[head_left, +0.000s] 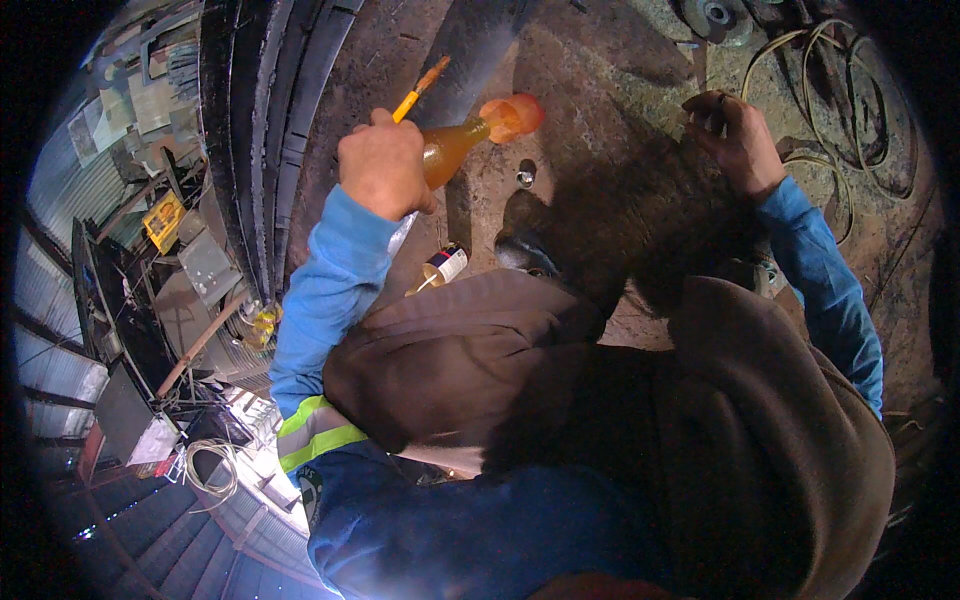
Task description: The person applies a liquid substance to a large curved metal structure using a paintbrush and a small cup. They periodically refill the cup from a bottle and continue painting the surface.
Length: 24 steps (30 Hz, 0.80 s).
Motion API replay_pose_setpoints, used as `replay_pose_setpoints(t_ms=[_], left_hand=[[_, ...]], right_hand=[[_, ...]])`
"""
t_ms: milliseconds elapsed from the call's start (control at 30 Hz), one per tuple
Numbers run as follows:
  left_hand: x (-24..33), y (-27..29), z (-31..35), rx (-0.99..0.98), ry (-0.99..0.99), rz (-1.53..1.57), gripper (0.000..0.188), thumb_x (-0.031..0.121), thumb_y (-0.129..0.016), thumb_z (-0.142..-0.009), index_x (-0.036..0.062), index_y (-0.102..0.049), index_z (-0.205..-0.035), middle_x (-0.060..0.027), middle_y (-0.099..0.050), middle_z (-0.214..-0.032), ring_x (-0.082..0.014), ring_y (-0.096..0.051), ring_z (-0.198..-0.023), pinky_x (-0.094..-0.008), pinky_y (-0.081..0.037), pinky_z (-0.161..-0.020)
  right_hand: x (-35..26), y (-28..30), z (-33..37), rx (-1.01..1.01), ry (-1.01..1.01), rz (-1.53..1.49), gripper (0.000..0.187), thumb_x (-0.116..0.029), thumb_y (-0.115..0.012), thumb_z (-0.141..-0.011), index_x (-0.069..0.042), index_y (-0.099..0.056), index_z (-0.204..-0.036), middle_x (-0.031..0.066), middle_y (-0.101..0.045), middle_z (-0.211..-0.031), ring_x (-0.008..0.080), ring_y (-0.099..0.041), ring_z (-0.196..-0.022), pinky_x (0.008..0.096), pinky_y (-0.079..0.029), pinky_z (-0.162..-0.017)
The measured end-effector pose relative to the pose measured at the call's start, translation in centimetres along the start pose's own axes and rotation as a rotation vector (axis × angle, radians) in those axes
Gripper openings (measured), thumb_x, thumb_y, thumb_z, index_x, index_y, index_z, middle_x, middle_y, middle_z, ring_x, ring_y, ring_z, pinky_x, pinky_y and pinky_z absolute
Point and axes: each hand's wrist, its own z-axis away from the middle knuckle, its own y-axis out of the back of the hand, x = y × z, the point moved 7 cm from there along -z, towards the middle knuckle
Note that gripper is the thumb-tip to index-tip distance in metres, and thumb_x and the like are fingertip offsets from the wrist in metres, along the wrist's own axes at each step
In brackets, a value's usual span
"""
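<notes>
My left hand [385, 168] is closed around a small brush with a yellow handle [406, 105], its worn orange-brown tip pointing away from me. Right beside that hand is a translucent bottle of amber liquid [452, 150], with a flared orange-red top [514, 117]. My hand covers the bottle's near end, so whether the fingers grip it too is hidden. Off to the right, my right hand [738, 145] is raised with loosely bent fingers and nothing visible in it. A small container with a black and white label [447, 262] is near my knee.
Curved dark metal sections [275, 130] rise at the left. A small shiny metal piece [525, 175] lies on the stained floor beyond my boot [525, 245]. Looped hose or cable [850, 120] spreads at the far right, near a round disc [716, 14]. Clutter fills the far left.
</notes>
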Motion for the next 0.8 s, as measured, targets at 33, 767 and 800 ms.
replay_pose_setpoints(t_ms=[33, 767, 800], left_hand=[[0.0, 0.0, 0.0, -0.001, 0.001, 0.003, 0.068, 0.035, -0.089, -0.043, 0.0033, -0.066, -0.098, -0.0194, -0.06, -0.099, -0.0352, -0.067, -0.083, -0.0433, -0.056, -0.072], [-0.1, 0.4, 0.5, 0.004, 0.017, 0.004, 0.069, 0.035, -0.089, -0.044, 0.003, -0.066, -0.1, -0.0189, -0.059, -0.101, -0.0351, -0.066, -0.086, -0.0427, -0.056, -0.072], [-0.1, 0.4, 0.6, 0.001, 0.019, 0.003, 0.069, 0.035, -0.089, -0.044, 0.0031, -0.066, -0.1, -0.0188, -0.059, -0.101, -0.035, -0.066, -0.086, -0.0426, -0.056, -0.072]], right_hand=[[0.1, 0.0, 0.0, 0.002, -0.003, -0.011, 0.025, -0.013, -0.07, -0.08, -0.004, -0.066, -0.103, 0.0137, -0.068, -0.09, 0.021, -0.065, -0.08, 0.0317, -0.051, -0.072], [0.1, -0.2, 0.0, -0.025, -0.032, 0.048, 0.025, -0.009, -0.069, -0.079, -0.002, -0.066, -0.103, 0.0171, -0.069, -0.093, 0.0249, -0.068, -0.086, 0.033, -0.052, -0.075], [0.0, -0.2, 0.0, -0.023, -0.013, 0.044, 0.025, -0.009, -0.069, -0.079, -0.002, -0.066, -0.103, 0.017, -0.069, -0.093, 0.0247, -0.068, -0.086, 0.0329, -0.052, -0.075]])
